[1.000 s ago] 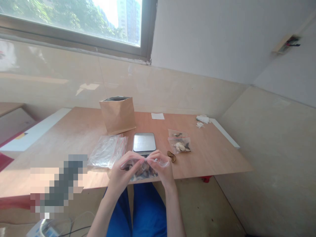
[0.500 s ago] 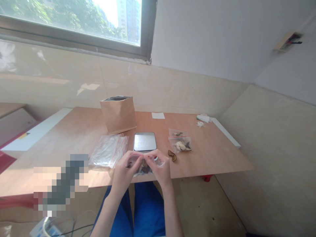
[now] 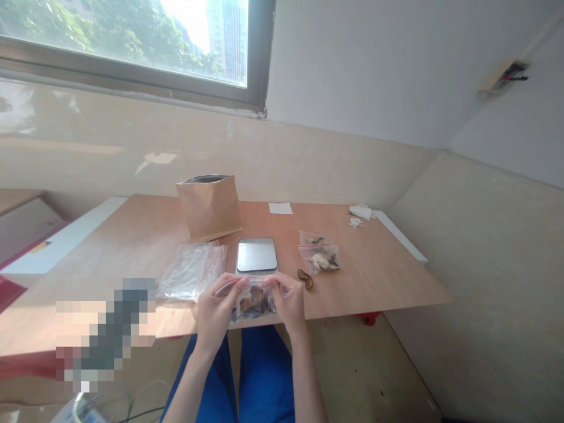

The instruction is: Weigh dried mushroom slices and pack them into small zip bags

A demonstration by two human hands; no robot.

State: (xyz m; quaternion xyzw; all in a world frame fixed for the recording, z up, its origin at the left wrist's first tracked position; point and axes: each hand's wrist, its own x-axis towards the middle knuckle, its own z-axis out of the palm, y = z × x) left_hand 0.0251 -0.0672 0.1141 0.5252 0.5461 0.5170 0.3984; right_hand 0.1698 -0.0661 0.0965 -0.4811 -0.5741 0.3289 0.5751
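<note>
A clear zip bag (image 3: pixel 253 305) with dark and brown dried pieces in it is stretched between my hands at the table's front edge. My left hand (image 3: pixel 219 302) pinches its top edge on the left. On the right, my right hand (image 3: pixel 286 299) pinches the same edge, fingers curled behind the plastic. Just beyond the bag lies a flat kitchen scale (image 3: pixel 257 254) with a bare silver plate. Right of my right hand are a curled brown dried piece (image 3: pixel 305 279) and filled zip bags (image 3: pixel 324 258) holding pale and dark pieces.
To the left lies a pile of clear zip bags (image 3: pixel 191 271) with red seals. Behind it stands an open brown paper pouch (image 3: pixel 209 207). White paper (image 3: pixel 281 208) lies near the wall, and crumpled white scraps (image 3: pixel 360 212) are at the back right. A pixelated patch (image 3: pixel 112 329) covers the left front.
My hands have moved apart along the bag's top edge, from thumbs nearly together to a wider grip. More of the bag's contents now shows between them.
</note>
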